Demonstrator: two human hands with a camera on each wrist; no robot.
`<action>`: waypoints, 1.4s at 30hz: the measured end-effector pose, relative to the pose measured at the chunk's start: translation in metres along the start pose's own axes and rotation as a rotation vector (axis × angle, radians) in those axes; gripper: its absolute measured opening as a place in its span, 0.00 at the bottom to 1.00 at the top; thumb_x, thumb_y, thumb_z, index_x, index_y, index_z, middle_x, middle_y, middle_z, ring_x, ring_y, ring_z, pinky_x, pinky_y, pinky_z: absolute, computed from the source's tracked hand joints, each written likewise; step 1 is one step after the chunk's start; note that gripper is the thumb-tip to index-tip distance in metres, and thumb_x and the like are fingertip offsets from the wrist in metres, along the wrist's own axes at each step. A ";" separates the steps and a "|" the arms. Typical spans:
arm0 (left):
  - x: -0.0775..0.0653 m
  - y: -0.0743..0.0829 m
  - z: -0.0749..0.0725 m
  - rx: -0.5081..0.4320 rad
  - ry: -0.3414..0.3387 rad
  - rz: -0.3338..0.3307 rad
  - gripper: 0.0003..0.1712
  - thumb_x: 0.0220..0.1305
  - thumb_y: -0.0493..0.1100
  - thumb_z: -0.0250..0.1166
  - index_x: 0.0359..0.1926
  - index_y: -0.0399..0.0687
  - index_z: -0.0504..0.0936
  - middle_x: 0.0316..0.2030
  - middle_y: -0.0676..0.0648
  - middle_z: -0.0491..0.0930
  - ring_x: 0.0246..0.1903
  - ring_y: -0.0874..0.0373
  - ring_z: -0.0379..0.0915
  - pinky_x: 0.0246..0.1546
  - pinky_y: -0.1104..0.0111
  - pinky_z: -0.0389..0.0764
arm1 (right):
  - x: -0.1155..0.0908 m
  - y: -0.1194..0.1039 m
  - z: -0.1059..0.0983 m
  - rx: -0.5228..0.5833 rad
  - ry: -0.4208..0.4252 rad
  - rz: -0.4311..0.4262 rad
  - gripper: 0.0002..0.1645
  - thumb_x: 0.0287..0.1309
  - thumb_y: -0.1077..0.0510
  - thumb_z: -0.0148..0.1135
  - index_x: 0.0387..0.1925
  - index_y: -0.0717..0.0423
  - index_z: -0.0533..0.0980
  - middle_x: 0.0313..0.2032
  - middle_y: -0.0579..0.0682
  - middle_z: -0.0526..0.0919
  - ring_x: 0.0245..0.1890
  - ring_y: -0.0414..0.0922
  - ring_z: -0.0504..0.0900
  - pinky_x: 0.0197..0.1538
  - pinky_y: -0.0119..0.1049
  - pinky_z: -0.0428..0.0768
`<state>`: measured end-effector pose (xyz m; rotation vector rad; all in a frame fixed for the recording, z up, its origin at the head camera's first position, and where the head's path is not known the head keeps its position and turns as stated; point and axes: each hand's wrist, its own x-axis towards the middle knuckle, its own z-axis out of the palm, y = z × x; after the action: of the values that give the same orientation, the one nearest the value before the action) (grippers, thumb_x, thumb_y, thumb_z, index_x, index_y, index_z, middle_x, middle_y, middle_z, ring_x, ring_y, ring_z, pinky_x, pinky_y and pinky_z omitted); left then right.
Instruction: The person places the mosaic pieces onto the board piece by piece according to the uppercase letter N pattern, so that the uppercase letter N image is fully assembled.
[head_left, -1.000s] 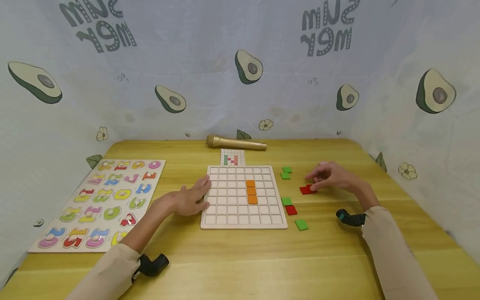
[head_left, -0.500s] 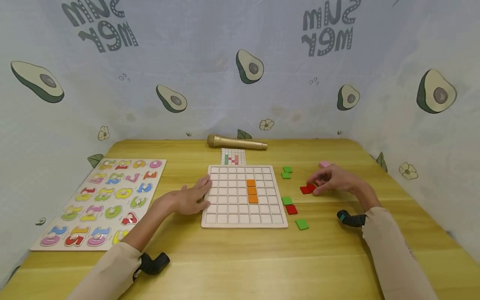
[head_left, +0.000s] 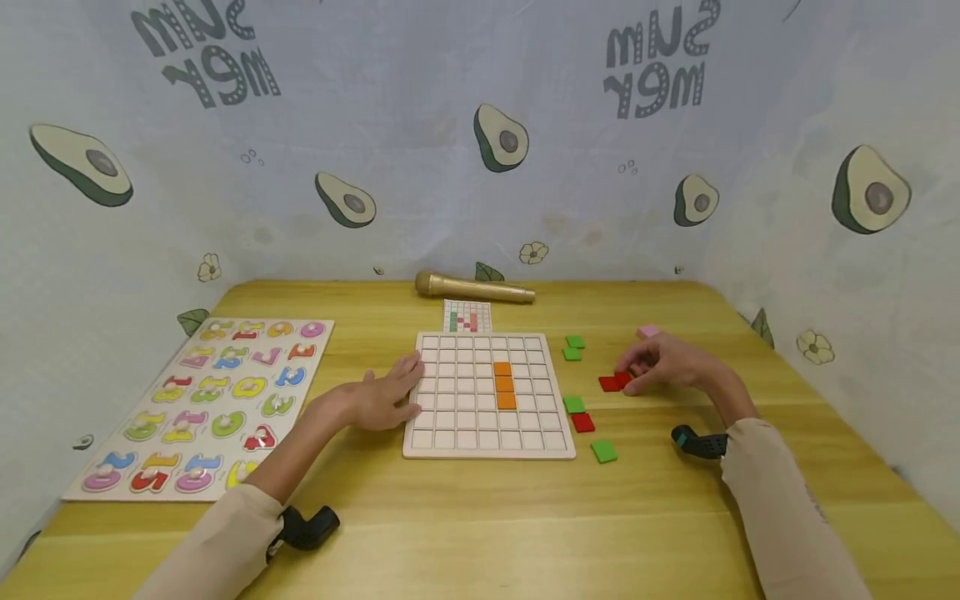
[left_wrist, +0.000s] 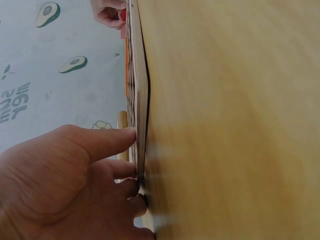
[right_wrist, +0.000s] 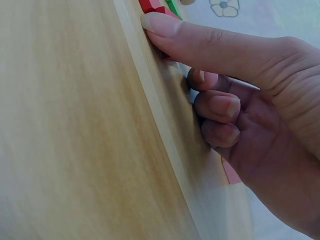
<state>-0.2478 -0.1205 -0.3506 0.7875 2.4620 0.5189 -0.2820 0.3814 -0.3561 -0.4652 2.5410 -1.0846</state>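
Observation:
A pale grid board [head_left: 457, 417] lies mid-table with several orange tiles [head_left: 506, 384] in one column. My left hand [head_left: 381, 396] rests at the board's left edge; in the left wrist view its thumb and fingertips touch the rim. To the right of the board, my right hand [head_left: 667, 363] pinches a red tile [head_left: 623, 379] between thumb and fingers, tilted up from the table. Touching or nearly touching it lies another red tile [head_left: 609, 384]. In the right wrist view the thumb [right_wrist: 165, 27] covers part of the held tile, and the other fingers curl in.
Green tiles [head_left: 603, 452] and one more red tile [head_left: 582, 422] lie along the board's right side. A pink tile [head_left: 648, 332] sits behind the right hand. Beyond the board are a pattern card [head_left: 467, 317] and a gold microphone [head_left: 476, 288]. A number puzzle [head_left: 202, 408] lies left.
My right thumb and fingers have closed on a red tile and tipped it up beside the other one. My left hand has stayed at the board's edge.

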 end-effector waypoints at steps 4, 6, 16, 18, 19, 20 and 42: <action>0.000 0.000 0.001 0.003 0.001 0.001 0.45 0.87 0.49 0.51 0.86 0.33 0.37 0.86 0.34 0.28 0.86 0.40 0.26 0.79 0.31 0.34 | 0.000 0.002 0.001 -0.001 0.000 0.003 0.15 0.58 0.66 0.81 0.44 0.68 0.84 0.31 0.50 0.75 0.32 0.42 0.72 0.36 0.30 0.73; 0.000 0.000 0.002 0.001 0.000 0.000 0.45 0.87 0.49 0.51 0.86 0.33 0.37 0.86 0.34 0.28 0.86 0.40 0.25 0.79 0.31 0.34 | -0.001 0.002 0.001 -0.005 -0.001 -0.004 0.15 0.57 0.65 0.81 0.43 0.68 0.84 0.31 0.49 0.74 0.32 0.42 0.72 0.36 0.30 0.72; -0.003 -0.001 0.005 -0.012 -0.004 0.005 0.44 0.87 0.48 0.50 0.86 0.33 0.37 0.86 0.34 0.27 0.86 0.40 0.24 0.79 0.31 0.33 | -0.004 0.003 0.004 0.013 -0.003 -0.025 0.12 0.60 0.65 0.79 0.40 0.67 0.83 0.32 0.49 0.78 0.31 0.42 0.73 0.37 0.31 0.74; -0.004 -0.002 0.006 -0.011 -0.002 0.005 0.44 0.87 0.48 0.50 0.86 0.33 0.38 0.86 0.34 0.27 0.86 0.40 0.24 0.79 0.31 0.34 | -0.003 0.003 0.006 0.009 0.003 -0.023 0.12 0.61 0.65 0.79 0.40 0.67 0.83 0.32 0.50 0.78 0.32 0.43 0.73 0.37 0.31 0.74; -0.003 -0.002 0.006 -0.011 -0.002 0.004 0.44 0.87 0.48 0.50 0.86 0.33 0.37 0.86 0.34 0.28 0.86 0.40 0.24 0.79 0.31 0.34 | -0.004 0.003 0.006 0.007 0.004 -0.026 0.12 0.61 0.64 0.79 0.40 0.67 0.83 0.32 0.50 0.79 0.32 0.43 0.73 0.37 0.31 0.74; -0.003 -0.002 0.006 -0.012 -0.004 0.002 0.44 0.87 0.48 0.50 0.86 0.33 0.37 0.86 0.34 0.28 0.86 0.40 0.25 0.79 0.31 0.33 | -0.004 0.003 0.007 0.006 0.006 -0.019 0.11 0.62 0.64 0.79 0.41 0.67 0.84 0.33 0.50 0.79 0.32 0.43 0.74 0.38 0.31 0.75; 0.000 -0.002 0.001 0.013 -0.001 0.003 0.45 0.87 0.49 0.50 0.86 0.33 0.37 0.86 0.35 0.28 0.86 0.40 0.26 0.79 0.30 0.35 | -0.001 0.005 0.004 0.012 0.035 -0.007 0.09 0.67 0.64 0.74 0.43 0.67 0.86 0.36 0.51 0.86 0.33 0.44 0.77 0.41 0.33 0.78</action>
<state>-0.2478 -0.1213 -0.3527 0.7962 2.4661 0.5030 -0.2803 0.3828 -0.3621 -0.4558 2.5631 -1.1194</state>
